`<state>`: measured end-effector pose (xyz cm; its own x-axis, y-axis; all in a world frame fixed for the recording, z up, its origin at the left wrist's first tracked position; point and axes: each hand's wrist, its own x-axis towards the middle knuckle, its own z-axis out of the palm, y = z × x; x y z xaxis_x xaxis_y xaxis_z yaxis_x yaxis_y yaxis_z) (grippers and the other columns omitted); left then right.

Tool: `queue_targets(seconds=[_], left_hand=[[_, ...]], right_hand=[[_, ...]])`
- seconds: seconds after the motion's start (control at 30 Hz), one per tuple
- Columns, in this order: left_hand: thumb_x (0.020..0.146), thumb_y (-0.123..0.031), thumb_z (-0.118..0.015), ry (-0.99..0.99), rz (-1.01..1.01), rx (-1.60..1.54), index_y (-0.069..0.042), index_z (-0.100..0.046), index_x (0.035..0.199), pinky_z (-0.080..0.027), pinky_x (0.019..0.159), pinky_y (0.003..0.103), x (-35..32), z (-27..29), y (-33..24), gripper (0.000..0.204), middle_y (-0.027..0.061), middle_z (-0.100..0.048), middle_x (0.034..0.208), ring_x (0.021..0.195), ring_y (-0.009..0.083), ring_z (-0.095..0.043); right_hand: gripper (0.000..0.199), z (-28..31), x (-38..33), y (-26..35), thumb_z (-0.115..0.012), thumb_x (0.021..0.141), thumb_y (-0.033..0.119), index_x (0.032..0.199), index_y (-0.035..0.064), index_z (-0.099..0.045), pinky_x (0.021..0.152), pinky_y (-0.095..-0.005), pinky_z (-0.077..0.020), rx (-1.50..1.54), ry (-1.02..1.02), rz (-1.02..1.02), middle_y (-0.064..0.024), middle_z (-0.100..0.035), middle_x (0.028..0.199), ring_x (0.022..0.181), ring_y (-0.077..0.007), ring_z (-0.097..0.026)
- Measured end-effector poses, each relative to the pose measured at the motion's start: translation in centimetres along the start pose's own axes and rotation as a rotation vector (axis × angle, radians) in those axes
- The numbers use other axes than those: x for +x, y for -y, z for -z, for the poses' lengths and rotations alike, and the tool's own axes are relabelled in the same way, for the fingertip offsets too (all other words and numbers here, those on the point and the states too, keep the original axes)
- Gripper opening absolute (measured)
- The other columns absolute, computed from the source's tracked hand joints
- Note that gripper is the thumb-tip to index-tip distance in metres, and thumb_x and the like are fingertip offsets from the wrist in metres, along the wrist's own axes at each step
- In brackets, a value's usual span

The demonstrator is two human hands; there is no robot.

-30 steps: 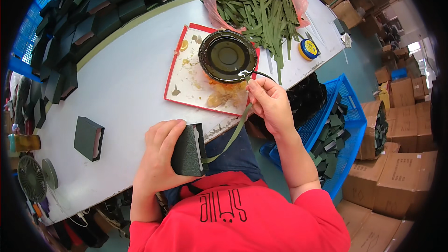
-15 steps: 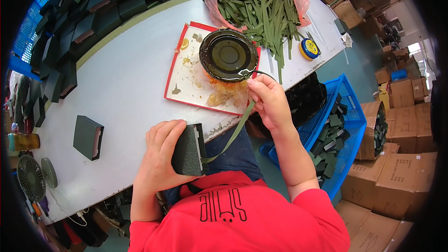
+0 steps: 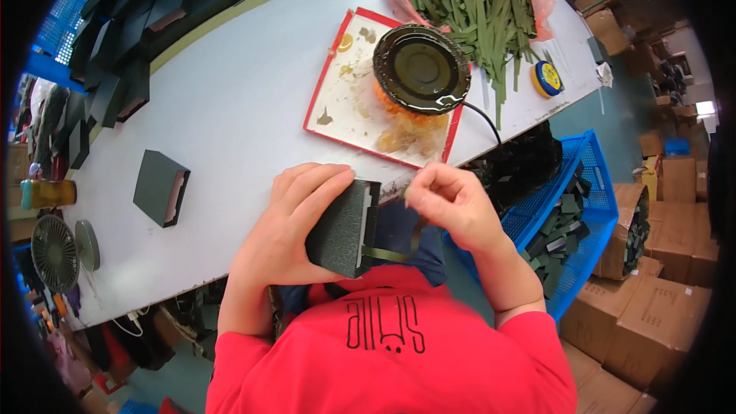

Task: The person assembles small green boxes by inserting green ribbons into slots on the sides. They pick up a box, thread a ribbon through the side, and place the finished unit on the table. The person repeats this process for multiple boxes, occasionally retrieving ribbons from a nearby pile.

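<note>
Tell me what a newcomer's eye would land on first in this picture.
Probably the round, dark, glossy pot on the white, red-rimmed tray at upper center. Beyond it, green strips spill from a pink bag. Nearer the red shirt, the left hand grips a dark green box and the right hand pinches a strip leading to it.

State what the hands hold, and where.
Left hand: dark green box, across its far and near edges. Right hand: green ribbon, pinched near its free end.
</note>
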<state>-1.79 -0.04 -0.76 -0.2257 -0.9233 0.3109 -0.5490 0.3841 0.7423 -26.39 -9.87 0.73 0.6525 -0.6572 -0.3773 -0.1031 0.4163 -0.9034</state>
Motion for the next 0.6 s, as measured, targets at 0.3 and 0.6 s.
queue_targets(seconds=[0.3,0.6], left_hand=[[0.051,-0.029,-0.091,0.019,-0.032,-0.013,-0.001,-0.051,0.138,-0.039,0.103,0.047,0.1,0.0,-0.1,0.099,0.0141,-0.052,0.136,0.122,0.0365,-0.049],[0.053,-0.026,-0.089,0.017,-0.071,0.053,0.001,-0.054,0.132,-0.041,0.101,0.047,0.3,0.1,-0.5,0.091,0.0158,-0.056,0.131,0.119,0.0371,-0.052]], right_hand=[[0.017,-1.8,0.9,-1.2,-0.07,0.094,0.017,0.087,0.0037,-0.061,0.055,-0.0193,-0.0348,-0.014,0.066,-0.044,0.0077,-0.055,0.073,0.065,0.0013,-0.045],[0.024,-1.6,1.4,-1.5,-0.07,0.092,0.019,0.077,0.0036,-0.059,0.052,-0.0222,-0.0321,-0.177,0.066,-0.072,0.0071,-0.048,0.063,0.06,-0.0002,-0.041]])
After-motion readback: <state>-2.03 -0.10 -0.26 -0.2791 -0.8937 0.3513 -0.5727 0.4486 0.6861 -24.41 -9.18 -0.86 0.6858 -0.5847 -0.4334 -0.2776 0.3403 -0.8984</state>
